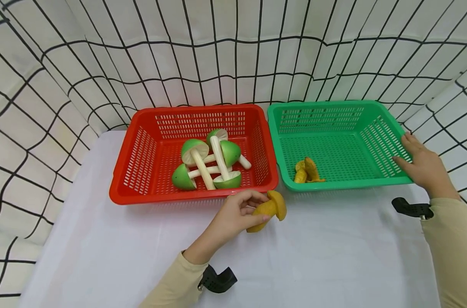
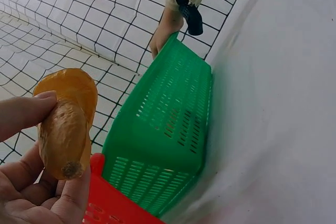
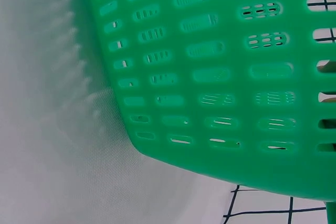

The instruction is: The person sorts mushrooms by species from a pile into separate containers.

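My left hand pinches a yellow-brown toy mushroom between thumb and fingers, just in front of where the two baskets meet. In the left wrist view the mushroom shows its thick stem and curved cap. At the right, my right hand rests on the rim of the green basket, thumb on the inner side and fingers along the outer edge. Inside that basket, near its front left corner, lie small yellow-brown mushrooms. The right wrist view is filled by the green basket's slotted wall.
To the left of the green basket stands a red basket holding several green-capped toy mushrooms with white stems. Both baskets sit on a white cloth-covered table. White curtains with a black grid hang behind and at the sides.
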`<state>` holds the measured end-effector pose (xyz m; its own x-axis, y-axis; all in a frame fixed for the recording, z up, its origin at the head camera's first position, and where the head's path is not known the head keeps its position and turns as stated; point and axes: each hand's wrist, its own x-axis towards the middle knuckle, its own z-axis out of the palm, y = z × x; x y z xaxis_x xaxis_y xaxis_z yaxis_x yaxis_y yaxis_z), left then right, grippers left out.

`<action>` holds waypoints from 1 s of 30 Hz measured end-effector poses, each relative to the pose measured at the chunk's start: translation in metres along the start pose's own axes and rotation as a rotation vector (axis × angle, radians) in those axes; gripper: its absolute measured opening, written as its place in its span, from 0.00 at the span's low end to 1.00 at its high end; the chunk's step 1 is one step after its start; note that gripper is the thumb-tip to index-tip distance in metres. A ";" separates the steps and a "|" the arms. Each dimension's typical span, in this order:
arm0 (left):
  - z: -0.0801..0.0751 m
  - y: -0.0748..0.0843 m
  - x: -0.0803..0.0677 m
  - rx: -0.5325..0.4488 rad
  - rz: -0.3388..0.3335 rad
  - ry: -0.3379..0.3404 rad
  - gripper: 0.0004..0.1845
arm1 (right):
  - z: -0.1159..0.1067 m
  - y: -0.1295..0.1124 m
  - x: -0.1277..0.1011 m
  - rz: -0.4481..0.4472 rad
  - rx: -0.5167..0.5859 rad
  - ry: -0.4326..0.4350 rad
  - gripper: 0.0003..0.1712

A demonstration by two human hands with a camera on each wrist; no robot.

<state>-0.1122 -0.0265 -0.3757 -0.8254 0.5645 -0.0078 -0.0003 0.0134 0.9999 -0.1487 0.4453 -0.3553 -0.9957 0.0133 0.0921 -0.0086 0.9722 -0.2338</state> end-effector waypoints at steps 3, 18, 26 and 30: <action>-0.001 0.008 0.002 0.012 0.025 0.006 0.18 | 0.000 -0.001 0.000 0.001 -0.003 0.001 0.38; 0.011 0.032 0.061 0.170 0.107 0.085 0.16 | 0.000 -0.003 -0.001 0.001 -0.008 -0.002 0.38; 0.022 0.028 0.100 0.313 0.116 0.160 0.15 | 0.001 -0.002 0.000 -0.004 -0.006 0.000 0.38; 0.035 0.029 0.114 0.383 0.118 0.165 0.14 | 0.001 -0.002 0.000 -0.004 -0.005 0.003 0.38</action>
<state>-0.1864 0.0671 -0.3479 -0.8866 0.4412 0.1391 0.2829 0.2793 0.9176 -0.1489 0.4433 -0.3558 -0.9953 0.0097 0.0961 -0.0126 0.9734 -0.2289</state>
